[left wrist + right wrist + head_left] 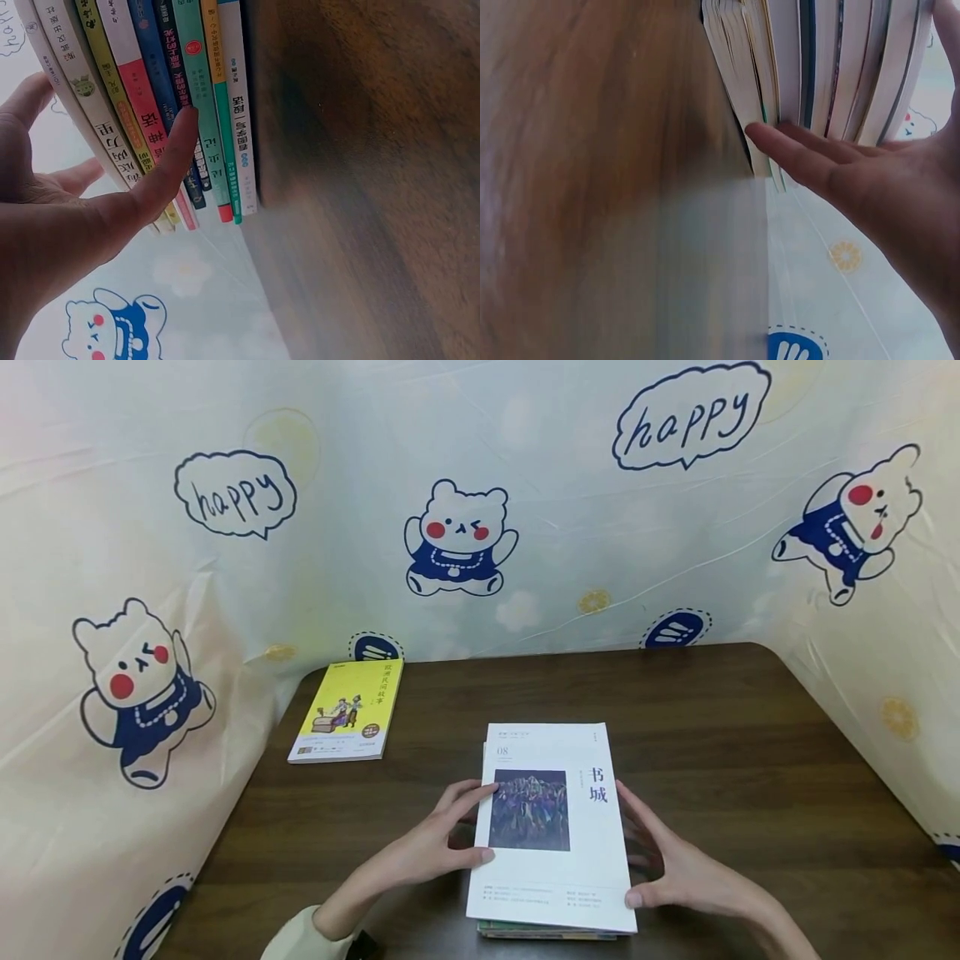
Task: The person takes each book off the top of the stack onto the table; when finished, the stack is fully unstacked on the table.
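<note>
A tall stack of books point(157, 75) lies on the table under a white book point(551, 822) that has a dark picture on its cover. Along the left side of the stack, my left hand point(427, 852) has its thumb and a finger at the top book's edge. In the left wrist view, one finger of it lies against the colourful spines. On the opposite side, my right hand point(686, 872) has spread fingers, with the thumb by the white book's lower right edge. Its fingers point(802, 161) extend along the page edges in the right wrist view.
A yellow book point(348, 706) lies apart at the table's far left corner. The brown wooden table point(720, 735) has a pale cloth point(547, 552) with printed bears hanging behind it and at both sides.
</note>
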The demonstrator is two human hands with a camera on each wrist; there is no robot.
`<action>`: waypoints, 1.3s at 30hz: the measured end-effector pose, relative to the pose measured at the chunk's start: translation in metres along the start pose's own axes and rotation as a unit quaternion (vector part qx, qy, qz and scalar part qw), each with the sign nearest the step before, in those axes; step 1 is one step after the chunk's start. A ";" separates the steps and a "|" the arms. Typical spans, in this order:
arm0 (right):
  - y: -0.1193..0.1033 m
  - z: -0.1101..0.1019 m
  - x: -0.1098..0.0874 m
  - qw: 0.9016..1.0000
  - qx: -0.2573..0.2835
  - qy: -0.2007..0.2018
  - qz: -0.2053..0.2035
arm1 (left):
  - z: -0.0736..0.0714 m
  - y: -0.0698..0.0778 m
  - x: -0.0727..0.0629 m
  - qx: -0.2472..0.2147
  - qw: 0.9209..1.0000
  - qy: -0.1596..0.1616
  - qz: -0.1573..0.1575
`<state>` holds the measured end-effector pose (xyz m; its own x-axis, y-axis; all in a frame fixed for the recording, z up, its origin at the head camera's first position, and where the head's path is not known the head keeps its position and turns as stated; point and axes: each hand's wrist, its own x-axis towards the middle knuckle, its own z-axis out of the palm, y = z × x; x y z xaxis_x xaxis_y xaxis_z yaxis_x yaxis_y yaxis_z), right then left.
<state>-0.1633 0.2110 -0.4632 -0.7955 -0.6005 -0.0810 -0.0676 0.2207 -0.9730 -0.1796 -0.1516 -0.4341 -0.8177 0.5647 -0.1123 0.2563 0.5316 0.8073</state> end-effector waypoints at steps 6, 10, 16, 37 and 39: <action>0.000 -0.005 -0.004 1.000 0.006 -0.027 -0.011 | -0.001 -0.001 -0.001 -0.023 1.000 -0.011 -0.006; -0.003 -0.006 -0.002 0.999 -0.022 -0.021 0.008 | -0.002 -0.002 -0.002 -0.029 1.000 -0.012 -0.005; -0.010 -0.003 0.000 0.995 -0.096 -0.002 0.015 | -0.003 -0.001 -0.005 -0.033 0.999 -0.010 -0.008; -0.016 -0.004 0.000 0.989 -0.144 -0.003 0.039 | -0.002 -0.001 -0.011 -0.130 0.991 0.027 -0.029; -0.016 -0.004 0.000 0.988 -0.146 0.000 0.039 | -0.002 -0.001 -0.012 -0.154 0.987 0.028 -0.022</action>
<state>-0.1650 0.2103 -0.4468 -0.8050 -0.5729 -0.1542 -0.1769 0.4799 -0.8593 -0.1710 -0.1597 -0.4323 -0.8536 0.5053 -0.1263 0.0583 0.3335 0.9410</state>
